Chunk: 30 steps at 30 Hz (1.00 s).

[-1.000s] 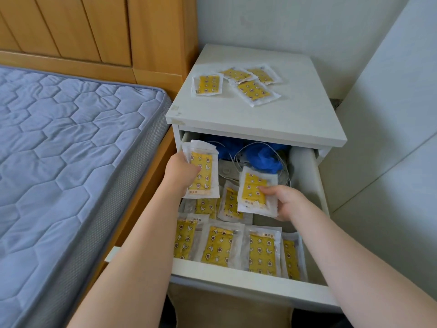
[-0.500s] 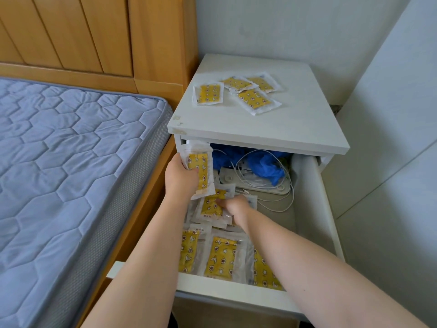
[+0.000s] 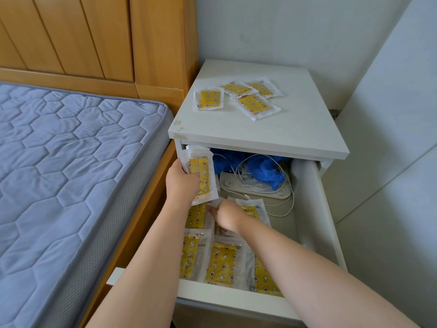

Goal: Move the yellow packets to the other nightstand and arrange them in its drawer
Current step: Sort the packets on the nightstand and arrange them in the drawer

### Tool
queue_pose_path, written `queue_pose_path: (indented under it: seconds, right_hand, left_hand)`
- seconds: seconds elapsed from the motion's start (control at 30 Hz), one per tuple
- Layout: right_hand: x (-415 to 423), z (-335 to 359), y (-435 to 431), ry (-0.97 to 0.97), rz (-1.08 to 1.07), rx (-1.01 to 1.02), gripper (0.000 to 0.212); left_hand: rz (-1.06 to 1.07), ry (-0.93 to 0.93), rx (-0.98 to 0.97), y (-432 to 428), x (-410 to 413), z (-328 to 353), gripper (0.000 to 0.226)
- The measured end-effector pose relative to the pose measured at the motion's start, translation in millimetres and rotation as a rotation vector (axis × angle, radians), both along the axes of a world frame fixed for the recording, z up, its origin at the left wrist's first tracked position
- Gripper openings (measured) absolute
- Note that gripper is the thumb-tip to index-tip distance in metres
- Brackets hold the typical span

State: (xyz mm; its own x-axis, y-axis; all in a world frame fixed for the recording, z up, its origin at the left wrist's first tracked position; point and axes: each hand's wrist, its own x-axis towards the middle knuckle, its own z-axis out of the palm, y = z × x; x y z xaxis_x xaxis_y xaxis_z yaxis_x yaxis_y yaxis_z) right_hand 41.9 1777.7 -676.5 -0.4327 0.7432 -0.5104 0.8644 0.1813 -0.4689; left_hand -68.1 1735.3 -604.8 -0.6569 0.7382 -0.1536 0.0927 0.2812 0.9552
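The white nightstand's drawer (image 3: 314, 209) stands pulled out. My left hand (image 3: 181, 183) holds a small stack of yellow packets (image 3: 201, 174) upright over the drawer's left rear corner. My right hand (image 3: 228, 217) is down inside the drawer, fingers resting on a yellow packet (image 3: 251, 210) in the middle row; whether it grips the packet is hidden. Another packet (image 3: 196, 216) lies to its left. A front row of yellow packets (image 3: 220, 263) lies flat against the drawer's front wall, partly under my right forearm. Several more yellow packets (image 3: 254, 105) lie loose on the nightstand top (image 3: 295, 129).
At the drawer's back lie a blue plastic bag (image 3: 267, 172), white cables (image 3: 287, 204) and a white flat device (image 3: 253, 189). A bed with a blue quilted mattress (image 3: 71, 174) and wooden headboard (image 3: 94, 39) is on the left. A white wall panel (image 3: 390, 162) stands close on the right.
My right hand carried a packet from mid-drawer down and left into the middle row and now rests on it. The left hand kept its stack by the drawer's left rear corner.
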Motion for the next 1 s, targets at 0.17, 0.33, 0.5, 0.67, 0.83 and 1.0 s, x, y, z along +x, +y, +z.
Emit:
queue_pose_path:
  seconds: [0.17, 0.33, 0.5, 0.67, 0.83, 1.0]
  right_hand:
    - [44, 35, 28, 0.268, -0.255, 0.078, 0.032]
    - [72, 59, 35, 0.768, -0.464, -0.297, 0.042]
    - [64, 63, 21, 0.943, -0.481, -0.491, 0.018]
    - [63, 62, 23, 0.938, -0.539, -0.351, 0.013]
    - [65, 61, 22, 0.909, -0.487, -0.302, 0.016]
    - [68, 48, 36, 0.888, -0.610, -0.185, 0.023]
  left_hand:
    - [-0.077, -0.129, -0.033, -2, 3, 5, 0.023]
    - [-0.284, -0.284, -0.091, -5, 10, 11, 0.025]
    - [-0.395, -0.285, -0.103, -5, 18, 10, 0.032]
    - [-0.354, -0.194, -0.146, -2, 17, 6, 0.033]
    - [-0.342, -0.020, -0.173, -2, 17, 2, 0.019]
    - [-0.328, 0.231, -0.195, 0, 18, -9, 0.032]
